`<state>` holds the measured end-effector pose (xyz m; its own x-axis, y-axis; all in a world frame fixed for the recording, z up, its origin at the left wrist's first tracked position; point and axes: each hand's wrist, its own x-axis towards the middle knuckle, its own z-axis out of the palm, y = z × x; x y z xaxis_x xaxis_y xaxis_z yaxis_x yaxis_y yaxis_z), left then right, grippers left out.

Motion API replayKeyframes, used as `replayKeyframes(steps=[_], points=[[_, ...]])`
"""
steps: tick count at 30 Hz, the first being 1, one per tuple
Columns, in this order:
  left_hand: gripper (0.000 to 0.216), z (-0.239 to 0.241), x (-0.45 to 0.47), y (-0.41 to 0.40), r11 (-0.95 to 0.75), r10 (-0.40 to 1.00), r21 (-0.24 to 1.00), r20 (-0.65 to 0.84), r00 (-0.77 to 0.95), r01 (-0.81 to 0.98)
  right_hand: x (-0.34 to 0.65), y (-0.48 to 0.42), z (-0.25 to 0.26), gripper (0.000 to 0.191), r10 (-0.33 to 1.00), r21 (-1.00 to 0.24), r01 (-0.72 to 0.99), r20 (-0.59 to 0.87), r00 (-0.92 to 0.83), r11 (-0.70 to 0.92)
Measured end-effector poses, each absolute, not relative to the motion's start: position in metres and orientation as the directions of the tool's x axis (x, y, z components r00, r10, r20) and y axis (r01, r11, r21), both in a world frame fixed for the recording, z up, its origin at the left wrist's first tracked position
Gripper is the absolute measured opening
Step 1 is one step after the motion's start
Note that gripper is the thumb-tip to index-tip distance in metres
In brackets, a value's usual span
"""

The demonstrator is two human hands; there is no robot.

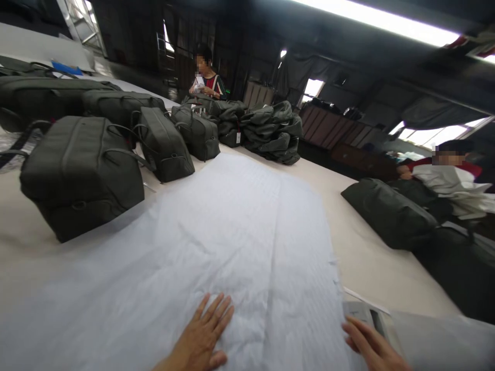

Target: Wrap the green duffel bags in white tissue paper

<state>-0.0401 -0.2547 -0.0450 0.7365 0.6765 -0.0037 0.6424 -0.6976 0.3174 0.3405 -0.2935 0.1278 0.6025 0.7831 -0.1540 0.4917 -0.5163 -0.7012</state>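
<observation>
A large white, thin sheet (240,232) lies spread over the table, lightly wrinkled near my hands. My left hand (203,332) rests flat on it, fingers spread, holding nothing. At the sheet's right edge is my right hand (369,342), with its fingers bent together and seeming to pinch that edge; the thumb is hidden. Just beyond those fingers lies a flat grey item (363,314) with a dark slot, partly covered by the hand. Right of it spreads a translucent pale sheet (441,337).
Dark green bags with handles, such as this one (81,170), stand along the left. A heap of dark green bags (270,129) lies at the far end. More bags (390,211) line the right edge. One person (211,85) is at the back, another (444,172) at right.
</observation>
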Motion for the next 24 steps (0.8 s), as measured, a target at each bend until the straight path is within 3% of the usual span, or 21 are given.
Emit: replayKeyframes(steps=[2,4,7,9,12,17,20,24], points=[[0.089,-0.046,-0.04,-0.255,-0.721,0.675,0.263,0.059,0.735,0.641,0.304,-0.239,0.131,0.058,0.881,-0.807,0.426,-0.226,0.415,-0.408],[0.082,-0.046,-0.04,-0.253,-0.76,0.648,0.115,0.213,0.731,0.64,0.269,-0.175,0.125,0.073,0.943,-0.871,0.367,-0.277,0.181,-0.327],[0.056,-0.042,-0.041,-0.247,-0.737,0.538,-0.154,0.456,0.709,0.658,0.239,-0.092,0.105,0.048,0.935,-0.851,0.39,-0.334,0.116,-0.352],[0.046,-0.037,-0.04,-0.244,-0.699,0.499,-0.234,0.517,0.695,0.676,0.238,-0.057,0.086,0.027,0.914,-0.805,0.437,-0.378,0.143,-0.402],[0.044,-0.03,-0.04,-0.241,-0.69,0.495,-0.244,0.529,0.689,0.682,0.249,-0.032,0.054,0.017,0.874,-0.692,0.545,-0.447,0.193,-0.474],[0.041,-0.031,-0.038,-0.242,-0.694,0.517,-0.212,0.519,0.681,0.688,0.262,-0.03,0.025,0.032,0.829,-0.49,0.706,-0.499,0.254,-0.511],[0.041,-0.033,-0.039,-0.242,-0.693,0.518,-0.219,0.513,0.685,0.687,0.267,-0.033,0.025,0.04,0.821,-0.47,0.709,-0.498,0.277,-0.525],[0.041,-0.032,-0.039,-0.244,-0.692,0.515,-0.222,0.516,0.685,0.687,0.28,-0.039,0.044,0.04,0.789,-0.534,0.605,-0.541,0.292,-0.59]])
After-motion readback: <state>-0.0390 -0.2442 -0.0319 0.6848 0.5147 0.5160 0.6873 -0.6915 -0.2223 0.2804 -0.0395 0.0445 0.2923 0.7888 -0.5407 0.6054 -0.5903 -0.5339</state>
